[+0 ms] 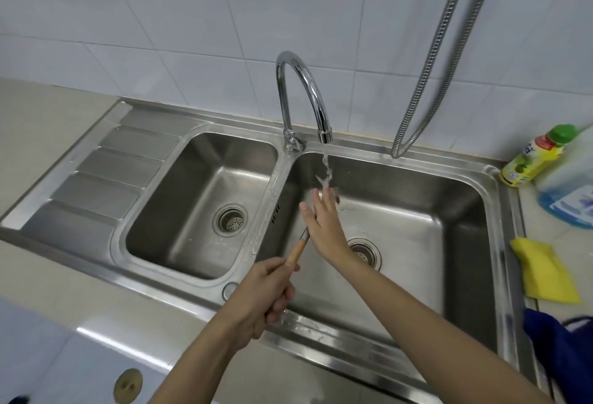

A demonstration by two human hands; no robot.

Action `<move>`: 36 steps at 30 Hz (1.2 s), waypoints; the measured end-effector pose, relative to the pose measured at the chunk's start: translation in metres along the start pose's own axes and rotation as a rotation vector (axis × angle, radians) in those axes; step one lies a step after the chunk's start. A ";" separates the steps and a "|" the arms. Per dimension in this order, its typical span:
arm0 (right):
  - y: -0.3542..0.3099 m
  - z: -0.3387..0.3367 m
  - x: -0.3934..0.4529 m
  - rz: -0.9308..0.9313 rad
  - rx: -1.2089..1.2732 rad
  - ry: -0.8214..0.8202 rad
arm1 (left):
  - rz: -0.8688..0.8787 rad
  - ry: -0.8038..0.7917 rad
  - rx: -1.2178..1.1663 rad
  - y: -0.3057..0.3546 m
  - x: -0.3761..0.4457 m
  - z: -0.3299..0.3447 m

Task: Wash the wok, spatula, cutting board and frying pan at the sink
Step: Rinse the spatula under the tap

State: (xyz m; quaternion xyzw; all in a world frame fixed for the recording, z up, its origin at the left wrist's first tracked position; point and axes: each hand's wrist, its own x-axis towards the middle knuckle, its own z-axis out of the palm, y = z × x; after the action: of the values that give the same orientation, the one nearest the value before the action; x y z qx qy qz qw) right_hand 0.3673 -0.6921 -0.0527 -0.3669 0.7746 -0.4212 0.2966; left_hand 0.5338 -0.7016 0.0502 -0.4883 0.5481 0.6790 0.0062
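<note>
Sink (500,220) of steel, two basins, drainboard to the left. Faucet (305,95) arched over the right basin, water running. Left hand (263,294) near the front rim, fingers curled round the wooden handle of the spatula (296,251) — blade end far, under the stream, mostly hidden. Right hand (324,223) flat, fingers straight and together, pressed on the blade. Yellow cloth (545,272) and dish soap bottle (532,159) at right — on the counter.

- I see my hands crowding the right basin (417,211): left hand (266,294) gripping the spatula (298,249), right hand (324,227) under the faucet (305,82).
- Left basin (192,198) lies open to reach.
- Hose (426,82), bottles (532,159) and yellow sponge (545,268) hem the right rim.
</note>
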 end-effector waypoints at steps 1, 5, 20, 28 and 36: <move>-0.001 -0.001 -0.004 -0.004 0.003 -0.006 | -0.015 -0.013 -0.024 0.003 0.003 0.001; 0.001 -0.005 -0.020 -0.092 0.002 -0.035 | -0.058 -0.078 -0.137 0.011 0.015 0.007; 0.017 -0.051 0.005 -0.390 -0.906 -0.226 | -0.042 -0.063 0.135 0.007 -0.009 -0.018; 0.027 -0.046 0.001 -0.379 -1.270 -0.170 | 0.214 0.129 0.552 0.005 -0.012 -0.032; 0.042 -0.036 -0.010 0.025 -0.924 -0.178 | 0.260 0.157 0.807 0.004 -0.024 -0.031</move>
State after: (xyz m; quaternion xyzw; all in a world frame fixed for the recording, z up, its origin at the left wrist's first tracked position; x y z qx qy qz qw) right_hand 0.3316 -0.6522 -0.0708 -0.4858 0.8569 0.0042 0.1726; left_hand 0.5646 -0.7136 0.0713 -0.4237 0.8255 0.3664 0.0693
